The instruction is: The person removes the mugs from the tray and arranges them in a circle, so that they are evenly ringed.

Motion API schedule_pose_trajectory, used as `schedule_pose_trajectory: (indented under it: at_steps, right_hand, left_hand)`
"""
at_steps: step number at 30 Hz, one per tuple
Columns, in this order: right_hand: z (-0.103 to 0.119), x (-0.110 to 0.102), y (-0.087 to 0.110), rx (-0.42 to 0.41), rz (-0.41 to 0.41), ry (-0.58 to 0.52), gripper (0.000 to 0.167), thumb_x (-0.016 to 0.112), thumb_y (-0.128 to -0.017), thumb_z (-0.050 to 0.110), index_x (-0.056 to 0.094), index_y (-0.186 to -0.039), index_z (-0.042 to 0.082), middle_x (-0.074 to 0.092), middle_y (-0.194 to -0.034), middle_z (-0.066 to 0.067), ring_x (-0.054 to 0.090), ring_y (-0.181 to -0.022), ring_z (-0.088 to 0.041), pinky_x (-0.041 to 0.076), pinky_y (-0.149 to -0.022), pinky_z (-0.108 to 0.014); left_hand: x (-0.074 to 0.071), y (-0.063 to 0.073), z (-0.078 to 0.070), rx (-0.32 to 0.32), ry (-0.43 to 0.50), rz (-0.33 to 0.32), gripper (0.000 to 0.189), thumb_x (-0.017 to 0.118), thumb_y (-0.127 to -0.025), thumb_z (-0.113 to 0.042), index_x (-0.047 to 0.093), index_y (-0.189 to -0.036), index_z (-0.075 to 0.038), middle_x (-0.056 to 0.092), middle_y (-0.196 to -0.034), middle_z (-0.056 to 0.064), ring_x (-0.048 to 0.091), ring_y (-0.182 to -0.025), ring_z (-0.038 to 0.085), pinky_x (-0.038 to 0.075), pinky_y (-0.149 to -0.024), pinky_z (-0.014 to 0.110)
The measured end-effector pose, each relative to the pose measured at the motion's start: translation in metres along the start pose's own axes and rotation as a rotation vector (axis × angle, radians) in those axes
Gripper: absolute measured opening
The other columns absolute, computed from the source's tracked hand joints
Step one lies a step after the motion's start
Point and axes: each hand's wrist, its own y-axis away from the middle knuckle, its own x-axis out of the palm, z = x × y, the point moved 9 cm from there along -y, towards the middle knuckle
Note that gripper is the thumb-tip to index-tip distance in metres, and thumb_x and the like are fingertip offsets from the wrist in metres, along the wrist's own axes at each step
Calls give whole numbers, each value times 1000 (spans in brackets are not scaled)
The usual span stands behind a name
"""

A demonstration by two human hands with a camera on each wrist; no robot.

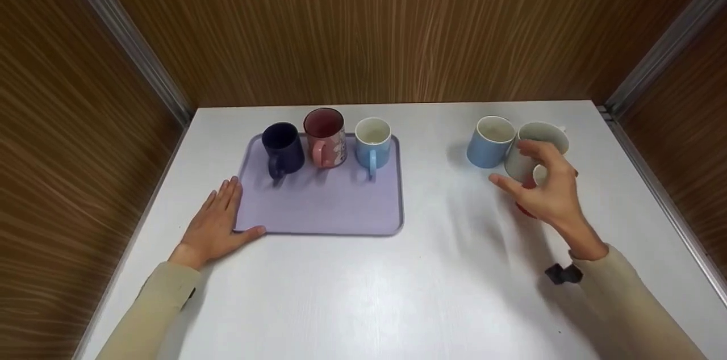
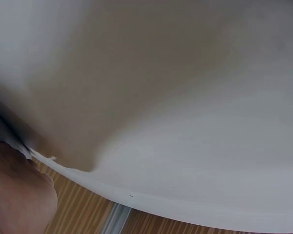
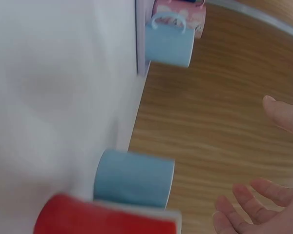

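Observation:
My left hand (image 1: 214, 229) lies flat at the left edge of a lilac tray (image 1: 318, 209), fingers straight along its rim and thumb at the front corner. On the tray's back half stand a dark blue mug (image 1: 288, 153), a pink mug (image 1: 335, 147) with a printed pattern, and a light blue mug (image 1: 380, 150), handles toward me. My right hand (image 1: 548, 192) hovers over the right-hand mugs, thumb and fingers spread apart with nothing between them. Below it is a red mug (image 3: 102, 219), mostly hidden in the head view. Beside it stand a grey-white mug (image 1: 517, 164) and a blue mug (image 1: 485, 147).
The white table (image 1: 363, 292) ends at a brown wood-grain panel (image 1: 397, 25) behind, with similar panels at both sides. A stretch of tabletop separates the tray from the right-hand mugs. A small black piece (image 1: 564, 274) shows at the right sleeve.

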Motion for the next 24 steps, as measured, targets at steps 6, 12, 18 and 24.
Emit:
schedule_pose_trajectory:
  at_steps: [6,12,18,24]
  right_hand:
    - [15,31,-12,-63,54,-62,73,100,-72,13,66,-135,-2,70,-133,-15,64,-121,-31,42,-106,-16]
    - [19,67,-19,-39,115,-101,69,99,-74,18,67,-133,0,72,-129,-14,66,-119,-35,51,-106,-42]
    - [24,107,-21,0,204,-161,57,89,-87,20,66,-135,0,69,-134,-19,66,-122,-41,51,-110,-58]
    - [30,144,-24,16,282,-219,41,75,-101,18,66,-135,-1,68,-135,-21,67,-123,-44,52,-110,-59]
  left_hand:
    - [0,-1,-1,-7,0,8,120,61,-94,-76,16,-167,9,11,-177,26,9,-166,42,11,-134,58]
    - [-2,1,-1,-5,5,6,119,62,-95,-74,16,-166,10,10,-177,26,9,-166,43,12,-134,59]
    - [0,2,-2,-5,0,5,119,62,-95,-74,17,-167,9,10,-178,25,10,-166,43,12,-134,59]
    - [0,0,0,-7,-3,13,120,61,-95,-75,16,-166,10,10,-177,26,9,-166,43,12,-134,59]
